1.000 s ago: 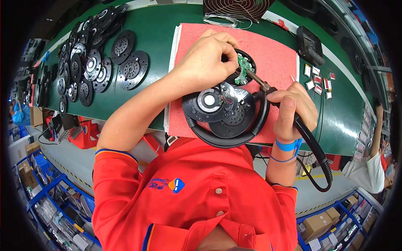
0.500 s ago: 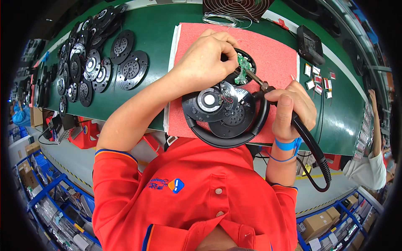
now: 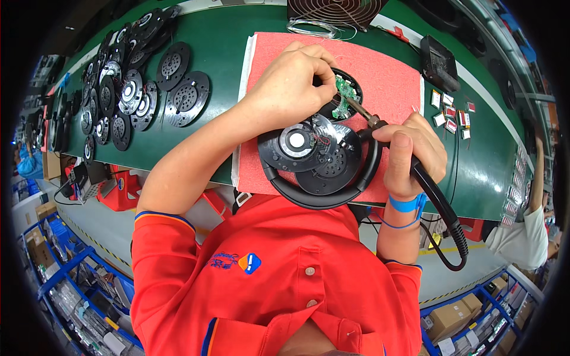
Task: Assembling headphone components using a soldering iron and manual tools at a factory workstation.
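Note:
My right hand [image 3: 415,157] is closed around the handle of a soldering iron [image 3: 375,122]. The iron's tip rests at a green circuit board [image 3: 344,98], which sits in a round black headphone cup. With thumb and fingers pinched, my left hand [image 3: 300,80] is at the board's left side; what it pinches is too small or hidden to make out. Nearer me lie two black speaker discs [image 3: 285,151], one with a white centre, overlapping inside a black headband [image 3: 320,200]. All of this lies on a pink foam mat [image 3: 380,65].
Many black speaker discs [image 3: 130,95] cover the left of the green table [image 3: 219,59]. Small battery packs [image 3: 451,115] and a black tray [image 3: 439,62] are at right. A fan grille [image 3: 335,12] stands at the far edge. Another person's arm [image 3: 537,178] is at far right.
The soldering iron and my right hand have shifted very slightly left. My left hand stays at the board. At far right, the other person's arm has moved lower.

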`<state>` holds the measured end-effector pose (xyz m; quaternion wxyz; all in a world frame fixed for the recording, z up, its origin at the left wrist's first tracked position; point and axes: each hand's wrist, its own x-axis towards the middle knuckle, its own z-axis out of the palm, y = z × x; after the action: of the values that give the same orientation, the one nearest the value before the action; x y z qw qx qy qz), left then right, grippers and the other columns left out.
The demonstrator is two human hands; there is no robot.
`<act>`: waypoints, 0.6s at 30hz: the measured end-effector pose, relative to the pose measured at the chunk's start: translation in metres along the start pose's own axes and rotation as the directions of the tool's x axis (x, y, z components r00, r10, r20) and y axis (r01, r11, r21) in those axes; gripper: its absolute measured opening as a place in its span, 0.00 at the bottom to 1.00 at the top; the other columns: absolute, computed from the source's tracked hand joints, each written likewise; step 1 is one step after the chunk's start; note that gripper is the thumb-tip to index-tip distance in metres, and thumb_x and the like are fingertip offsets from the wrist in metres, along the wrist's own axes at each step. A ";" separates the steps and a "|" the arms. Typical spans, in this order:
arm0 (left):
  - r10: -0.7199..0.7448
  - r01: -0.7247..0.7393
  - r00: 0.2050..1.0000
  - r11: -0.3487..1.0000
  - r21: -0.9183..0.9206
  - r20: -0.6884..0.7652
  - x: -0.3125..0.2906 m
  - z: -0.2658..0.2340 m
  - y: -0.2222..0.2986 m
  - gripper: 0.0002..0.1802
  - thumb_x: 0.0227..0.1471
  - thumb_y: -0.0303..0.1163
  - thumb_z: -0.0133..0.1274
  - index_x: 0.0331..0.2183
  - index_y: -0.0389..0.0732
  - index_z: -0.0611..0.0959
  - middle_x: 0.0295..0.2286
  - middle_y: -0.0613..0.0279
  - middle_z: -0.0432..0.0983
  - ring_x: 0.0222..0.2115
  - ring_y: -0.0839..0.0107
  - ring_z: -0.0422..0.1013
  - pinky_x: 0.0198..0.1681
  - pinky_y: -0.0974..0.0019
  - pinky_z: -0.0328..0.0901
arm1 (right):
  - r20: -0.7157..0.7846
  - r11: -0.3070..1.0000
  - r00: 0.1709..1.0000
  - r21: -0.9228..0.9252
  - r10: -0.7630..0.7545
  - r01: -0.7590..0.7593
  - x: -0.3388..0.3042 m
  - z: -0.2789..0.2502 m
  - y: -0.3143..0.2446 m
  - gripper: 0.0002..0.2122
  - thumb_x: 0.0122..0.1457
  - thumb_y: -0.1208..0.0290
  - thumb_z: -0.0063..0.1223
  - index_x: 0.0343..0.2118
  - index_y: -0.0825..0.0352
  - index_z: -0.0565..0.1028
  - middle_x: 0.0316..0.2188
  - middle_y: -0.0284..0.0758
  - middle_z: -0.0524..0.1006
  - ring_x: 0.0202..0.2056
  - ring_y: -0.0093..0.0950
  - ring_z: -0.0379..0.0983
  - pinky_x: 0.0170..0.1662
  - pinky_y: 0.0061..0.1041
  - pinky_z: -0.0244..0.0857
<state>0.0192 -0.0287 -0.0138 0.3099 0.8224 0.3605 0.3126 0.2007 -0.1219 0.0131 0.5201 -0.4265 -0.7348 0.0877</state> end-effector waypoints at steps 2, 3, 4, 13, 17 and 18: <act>-0.005 0.005 1.000 1.000 -0.001 0.003 0.000 0.000 0.000 0.05 0.37 0.26 0.54 0.21 0.34 0.82 0.33 0.56 0.76 0.38 0.57 0.67 0.43 0.62 0.63 | -0.007 1.000 1.000 0.004 -0.007 0.007 0.000 0.000 0.000 0.12 0.54 0.75 0.46 0.17 0.74 0.73 0.13 0.36 0.71 0.15 0.24 0.59 0.19 0.22 0.50; -0.005 0.005 1.000 1.000 0.000 0.000 0.000 0.000 0.000 0.05 0.37 0.26 0.54 0.21 0.34 0.81 0.33 0.56 0.76 0.38 0.57 0.67 0.43 0.62 0.63 | -0.007 1.000 1.000 0.004 -0.008 0.008 0.000 0.000 0.000 0.12 0.54 0.75 0.46 0.17 0.74 0.73 0.13 0.36 0.71 0.15 0.24 0.59 0.19 0.22 0.50; -0.005 0.005 1.000 1.000 0.001 -0.002 0.000 0.000 0.000 0.05 0.37 0.26 0.54 0.21 0.34 0.81 0.33 0.56 0.76 0.38 0.57 0.67 0.43 0.62 0.63 | -0.004 1.000 1.000 0.000 -0.006 0.006 0.001 0.000 0.000 0.12 0.54 0.75 0.46 0.17 0.74 0.73 0.13 0.36 0.71 0.15 0.24 0.59 0.19 0.22 0.50; -0.005 0.005 1.000 1.000 0.002 -0.003 0.000 0.000 0.001 0.06 0.37 0.26 0.54 0.21 0.34 0.81 0.33 0.56 0.76 0.38 0.57 0.67 0.44 0.61 0.63 | -0.011 1.000 1.000 -0.013 0.005 -0.005 -0.001 -0.003 -0.002 0.13 0.55 0.74 0.45 0.16 0.74 0.73 0.12 0.35 0.71 0.15 0.24 0.59 0.19 0.23 0.50; -0.008 0.008 1.000 1.000 0.007 0.000 0.000 0.000 0.002 0.06 0.37 0.26 0.54 0.21 0.34 0.81 0.33 0.56 0.76 0.38 0.57 0.67 0.44 0.62 0.63 | -0.055 0.999 0.998 0.001 -0.040 0.041 -0.001 -0.003 0.004 0.07 0.50 0.79 0.49 0.17 0.68 0.74 0.11 0.32 0.71 0.12 0.24 0.61 0.17 0.21 0.52; 0.000 0.000 1.000 1.000 0.011 -0.005 0.000 0.001 0.001 0.06 0.37 0.26 0.54 0.21 0.34 0.81 0.33 0.56 0.76 0.38 0.57 0.67 0.43 0.62 0.64 | -0.055 0.999 0.998 0.002 -0.041 0.041 -0.001 -0.002 0.004 0.07 0.50 0.79 0.49 0.17 0.68 0.74 0.11 0.32 0.71 0.12 0.24 0.61 0.17 0.21 0.52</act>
<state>0.0201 -0.0294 -0.0134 0.3043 0.8233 0.3629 0.3129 0.2049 -0.1209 0.0116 0.5422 -0.4129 -0.7287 0.0666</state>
